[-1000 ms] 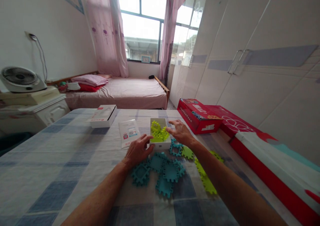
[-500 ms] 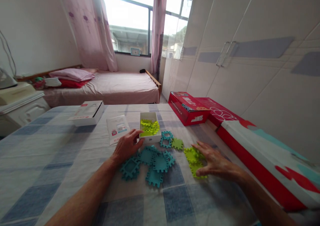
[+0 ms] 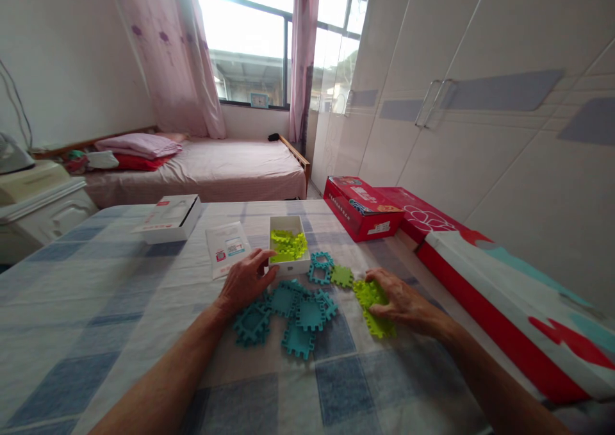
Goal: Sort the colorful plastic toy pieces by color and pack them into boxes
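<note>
My left hand (image 3: 247, 280) grips the near left corner of a small white box (image 3: 298, 268), its thumb along the front wall. Inside the box lie several yellow-green notched tiles (image 3: 288, 246). To the right, my right hand (image 3: 401, 299) is closed over a small group of yellow-green notched tiles (image 3: 377, 323) on the cloth, thumb and fingers on the upper ones. Teal notched tiles (image 3: 310, 312) lie in a loose heap in front of the box. Teal frame-shaped pieces (image 3: 319, 273) and a green tile (image 3: 341, 276) sit between the box and my right hand.
A flat plastic packet (image 3: 225, 246) lies left of the box, with a white carton (image 3: 170, 220) farther left. Red boxes (image 3: 362, 211) and a long red-and-white box (image 3: 500, 294) line the right side of the checked tablecloth (image 3: 144, 300).
My right hand has moved from above the white box to the yellow-green tiles on the right and closed on them. My left hand stays at the box. The view has turned rightward.
</note>
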Demonstrator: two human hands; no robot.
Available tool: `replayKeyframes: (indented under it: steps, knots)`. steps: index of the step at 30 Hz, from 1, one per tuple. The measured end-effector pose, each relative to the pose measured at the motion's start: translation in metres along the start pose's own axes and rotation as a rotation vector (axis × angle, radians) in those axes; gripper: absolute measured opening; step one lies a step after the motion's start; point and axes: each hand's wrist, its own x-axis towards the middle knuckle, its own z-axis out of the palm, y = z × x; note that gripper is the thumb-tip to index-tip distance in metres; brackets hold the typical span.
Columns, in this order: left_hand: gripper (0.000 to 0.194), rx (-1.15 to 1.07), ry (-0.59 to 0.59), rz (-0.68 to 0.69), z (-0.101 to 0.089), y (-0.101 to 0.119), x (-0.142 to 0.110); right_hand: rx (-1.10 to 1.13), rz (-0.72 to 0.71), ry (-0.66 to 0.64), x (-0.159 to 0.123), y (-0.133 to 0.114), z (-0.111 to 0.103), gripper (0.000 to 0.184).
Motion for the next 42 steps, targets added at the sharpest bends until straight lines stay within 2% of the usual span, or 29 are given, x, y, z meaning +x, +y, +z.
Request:
replayKeyframes:
  steps: [5,11,14,16,21,25,29,31,33,35,37,42]
  knots:
    - [0.025,-0.007,-0.009,-0.002,-0.001,0.001,0.001,-0.063,0.055,0.001,0.004,-0.008,0.006,0.068]
    - [0.024,0.002,0.002,-0.007,0.0,0.002,0.0,-0.049,0.015,0.06,0.007,-0.009,0.011,0.048]
    - [0.023,0.003,0.004,-0.007,0.0,0.003,0.0,-0.013,0.008,0.126,0.011,-0.007,0.003,0.045]
    - [0.022,0.002,0.005,-0.004,0.0,0.003,0.0,0.008,-0.027,0.195,0.019,-0.014,-0.008,0.045]
    - [0.021,0.001,-0.005,-0.012,0.0,0.004,0.0,0.033,-0.187,0.255,0.067,-0.068,-0.025,0.047]
    - [0.021,-0.011,-0.017,-0.007,0.0,0.003,0.0,-0.008,-0.28,0.281,0.121,-0.111,-0.013,0.051]
    - [0.021,-0.017,-0.013,-0.004,0.001,0.001,0.0,-0.02,-0.262,0.214,0.161,-0.127,0.003,0.061]
    - [0.021,-0.011,-0.009,-0.005,0.001,0.001,-0.001,-0.008,-0.248,0.215,0.168,-0.125,0.007,0.061]
    - [0.023,-0.01,-0.006,-0.007,0.002,0.001,0.0,0.024,-0.252,0.261,0.164,-0.116,0.007,0.055]
    - [0.027,-0.014,-0.002,-0.009,0.002,0.001,0.0,0.054,-0.249,0.316,0.152,-0.1,0.003,0.045]
    - [0.029,-0.019,-0.003,-0.013,0.002,0.002,0.0,0.036,-0.227,0.311,0.133,-0.08,-0.002,0.042]
    - [0.024,-0.012,-0.027,-0.022,0.0,0.003,0.0,-0.099,-0.099,0.029,0.081,-0.035,-0.006,0.06]
